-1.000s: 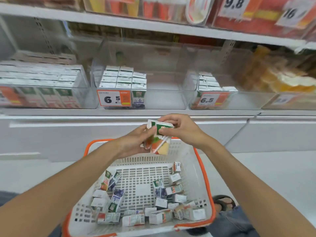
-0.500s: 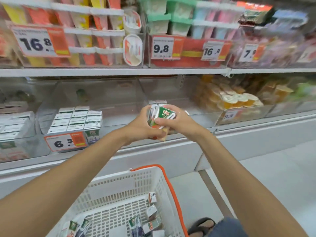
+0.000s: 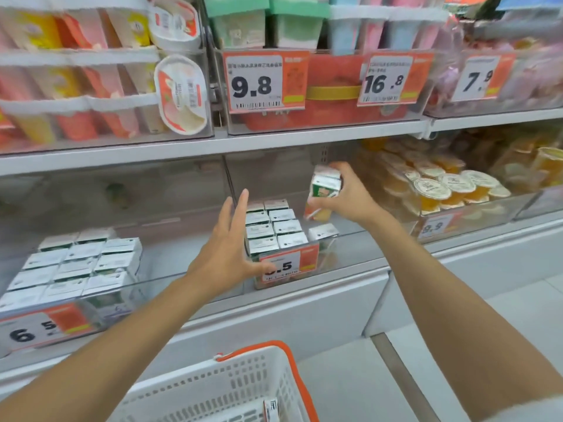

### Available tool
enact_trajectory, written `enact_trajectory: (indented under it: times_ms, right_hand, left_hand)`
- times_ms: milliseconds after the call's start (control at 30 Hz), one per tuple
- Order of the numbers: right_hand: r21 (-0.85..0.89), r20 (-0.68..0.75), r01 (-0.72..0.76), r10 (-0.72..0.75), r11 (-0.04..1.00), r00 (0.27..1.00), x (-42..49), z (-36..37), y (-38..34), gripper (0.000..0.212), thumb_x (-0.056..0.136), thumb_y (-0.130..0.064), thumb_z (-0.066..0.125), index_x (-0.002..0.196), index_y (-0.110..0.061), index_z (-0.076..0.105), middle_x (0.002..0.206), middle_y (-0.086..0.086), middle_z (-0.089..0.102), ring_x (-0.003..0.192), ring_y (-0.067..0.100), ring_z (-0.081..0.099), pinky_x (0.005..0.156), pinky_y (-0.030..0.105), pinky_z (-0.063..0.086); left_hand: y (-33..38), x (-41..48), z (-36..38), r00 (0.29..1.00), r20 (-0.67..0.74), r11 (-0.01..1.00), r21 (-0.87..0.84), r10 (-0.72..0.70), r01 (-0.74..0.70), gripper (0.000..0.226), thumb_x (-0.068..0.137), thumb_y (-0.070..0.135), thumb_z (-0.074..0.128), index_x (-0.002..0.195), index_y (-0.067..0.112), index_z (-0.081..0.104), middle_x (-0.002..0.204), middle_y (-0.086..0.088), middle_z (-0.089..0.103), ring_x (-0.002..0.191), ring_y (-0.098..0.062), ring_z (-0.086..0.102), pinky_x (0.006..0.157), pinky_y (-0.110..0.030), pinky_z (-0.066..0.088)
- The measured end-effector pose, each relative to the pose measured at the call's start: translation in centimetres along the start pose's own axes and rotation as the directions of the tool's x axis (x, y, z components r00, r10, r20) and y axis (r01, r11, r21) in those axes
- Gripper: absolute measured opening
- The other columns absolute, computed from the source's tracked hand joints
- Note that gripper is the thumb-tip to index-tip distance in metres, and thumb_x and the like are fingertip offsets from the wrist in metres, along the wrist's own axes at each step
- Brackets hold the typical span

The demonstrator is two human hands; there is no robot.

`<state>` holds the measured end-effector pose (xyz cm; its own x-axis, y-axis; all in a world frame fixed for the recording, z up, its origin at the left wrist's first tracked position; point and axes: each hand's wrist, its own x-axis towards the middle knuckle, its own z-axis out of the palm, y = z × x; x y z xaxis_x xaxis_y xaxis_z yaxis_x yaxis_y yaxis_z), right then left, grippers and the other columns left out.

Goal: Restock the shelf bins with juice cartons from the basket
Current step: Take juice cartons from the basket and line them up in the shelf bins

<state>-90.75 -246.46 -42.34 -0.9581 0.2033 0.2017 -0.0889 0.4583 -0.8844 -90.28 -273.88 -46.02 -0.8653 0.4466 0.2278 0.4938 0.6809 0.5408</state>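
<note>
Holding juice cartons above the middle bin, your right hand has its fingers curled tight round them. It looks like two, but the blur makes that hard to tell. Your left hand is flat with straight fingers, holding nothing, just in front of that bin. Nine shelf cartons stand inside: two lines of four, plus one beside. One loose carton shows in the white basket below.
</note>
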Motion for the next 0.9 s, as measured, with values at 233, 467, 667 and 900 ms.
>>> enact_trajectory:
  times_ms: [233, 467, 667, 900]
  right_hand:
    - [-0.143, 0.724, -0.391, 0.365, 0.909, 0.585, 2.0, 0.7, 2.8, 0.094, 0.067, -0.057, 0.079, 0.143, -0.039, 0.029, 0.150, 0.002, 0.043, 0.134, 0.023, 0.046, 0.111, 0.050, 0.036]
    - [-0.233, 0.576, -0.410, 0.465, 0.882, 0.672, 2.2, 0.9, 3.1, 0.077, 0.087, -0.062, 0.052, 0.148, -0.052, 0.007, 0.157, -0.011, 0.029, 0.136, 0.018, 0.044, 0.114, 0.046, 0.034]
    - [-0.260, 0.514, -0.332, 0.421, 0.907, 0.747, 1.5, 1.0, 2.5, 0.087, 0.084, -0.060, 0.057, 0.151, -0.046, 0.003, 0.162, -0.008, 0.013, 0.144, 0.020, 0.029, 0.117, 0.044, 0.029]
    - [-0.381, 0.054, 0.028, -0.008, 0.924, 0.999, -2.7, 2.8, -0.2, 0.071, 0.085, -0.048, 0.068, 0.146, -0.032, 0.035, 0.151, -0.006, 0.038, 0.136, 0.015, 0.037, 0.109, 0.032, 0.032]
  left_hand:
    - [-0.5, 0.0, 0.4, 0.999, -0.049, 0.997, 0.069, 0.023, -0.020, 0.141, 0.053, 0.058, 0.086, 0.133, 0.062, -0.029, 0.162, 0.012, -0.013, 0.146, -0.026, 0.024, 0.094, -0.047, 0.051]
    - [0.1, -0.3, 0.2, 0.998, -0.058, 0.994, 0.110, 0.023, -0.016, 0.140, 0.057, 0.057, 0.085, 0.135, 0.057, -0.032, 0.162, 0.009, -0.014, 0.143, -0.027, 0.031, 0.088, -0.045, 0.055]
    - [0.1, -0.4, 0.3, 0.999, -0.049, 0.992, 0.129, 0.024, -0.018, 0.139, 0.058, 0.057, 0.084, 0.137, 0.054, -0.031, 0.162, 0.008, -0.013, 0.139, -0.031, 0.037, 0.080, -0.039, 0.055]
    - [0.9, -0.9, -0.5, 1.000, 0.011, 0.995, 0.096, -0.027, 0.026, 0.136, 0.057, 0.058, 0.084, 0.145, 0.049, -0.019, 0.163, 0.004, -0.010, 0.147, -0.027, 0.019, 0.101, -0.047, 0.045]
